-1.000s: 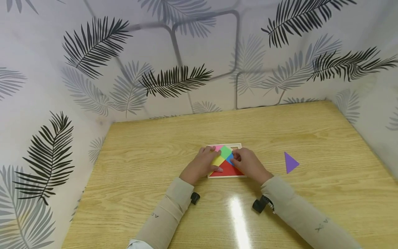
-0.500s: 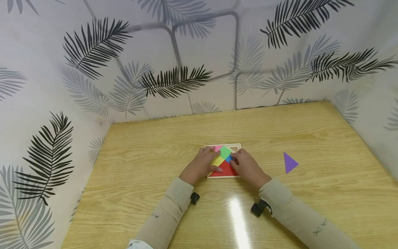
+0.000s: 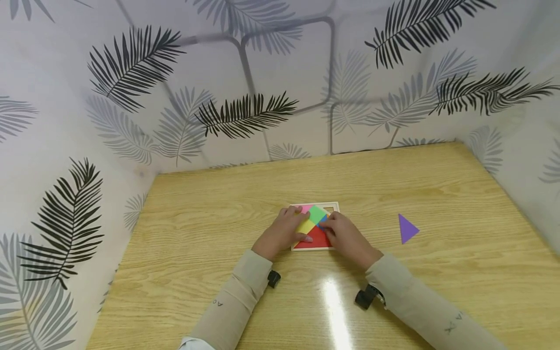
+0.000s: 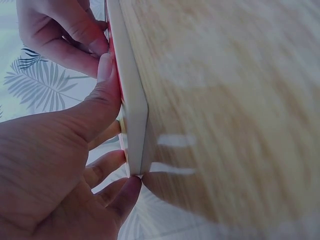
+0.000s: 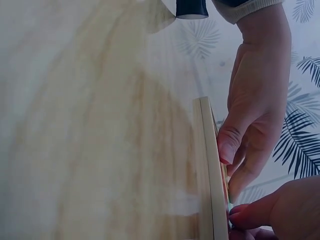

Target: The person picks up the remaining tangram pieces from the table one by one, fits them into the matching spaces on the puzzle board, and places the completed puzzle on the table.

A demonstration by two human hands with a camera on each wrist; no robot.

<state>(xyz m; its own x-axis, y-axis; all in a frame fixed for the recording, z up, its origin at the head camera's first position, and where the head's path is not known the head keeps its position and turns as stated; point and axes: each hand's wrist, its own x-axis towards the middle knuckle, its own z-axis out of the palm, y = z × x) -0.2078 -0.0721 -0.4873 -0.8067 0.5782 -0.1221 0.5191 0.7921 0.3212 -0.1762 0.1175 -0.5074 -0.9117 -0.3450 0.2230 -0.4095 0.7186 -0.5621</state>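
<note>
A shallow wooden tangram tray (image 3: 302, 249) lies mid-table with red (image 3: 318, 239), yellow (image 3: 305, 227), green (image 3: 317, 215) and pink (image 3: 305, 209) pieces in it. My left hand (image 3: 282, 230) rests across its left side, fingers spread over the pieces. In the left wrist view its thumb presses the top near the front rim (image 4: 134, 102), and another fingertip touches the tray's corner. With thumb and fingertips, my right hand (image 3: 349, 239) pinches the small blue piece (image 3: 323, 225) beside the green and red ones. That hand partly hides the tray's right side.
A purple triangle (image 3: 408, 229) lies loose on the wooden table (image 3: 210, 218), right of my right hand. Leaf-patterned cloth (image 3: 284, 63) hangs behind and beside the table. Black cameras sit at both wrists.
My right hand has shifted slightly left and its fingertips cover more of the blue piece. A bit of orange shows beside them. The left hand stays on the tray.
</note>
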